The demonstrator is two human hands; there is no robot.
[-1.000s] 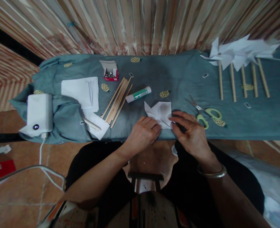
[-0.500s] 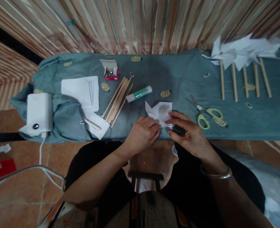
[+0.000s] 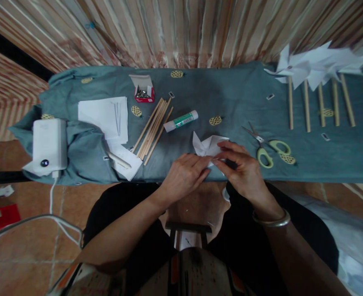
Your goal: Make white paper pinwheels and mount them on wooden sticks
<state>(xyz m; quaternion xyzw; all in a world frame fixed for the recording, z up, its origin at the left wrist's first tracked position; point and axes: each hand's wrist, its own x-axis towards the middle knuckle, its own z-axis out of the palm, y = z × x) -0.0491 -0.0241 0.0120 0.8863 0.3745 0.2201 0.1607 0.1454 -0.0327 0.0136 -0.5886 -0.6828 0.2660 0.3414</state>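
A white folded paper piece (image 3: 207, 144) lies near the front edge of the blue-grey cloth (image 3: 218, 94). My left hand (image 3: 184, 174) rests on its near left part with curled fingers. My right hand (image 3: 241, 168) pinches its right flap, which is lifted a little off the cloth. A bangle sits on my right wrist.
Green-handled scissors (image 3: 266, 148) lie right of my hands. A glue stick (image 3: 181, 121), a bundle of wooden sticks (image 3: 153, 127), a red box of pins (image 3: 143, 90) and white paper sheets (image 3: 106, 117) lie to the left. Several finished paper pinwheels (image 3: 315, 72) lie at far right. A white device (image 3: 47, 142) sits at left.
My right hand has moved from flat on the paper's right side to pinching a flap and raising it. The left hand has barely moved.
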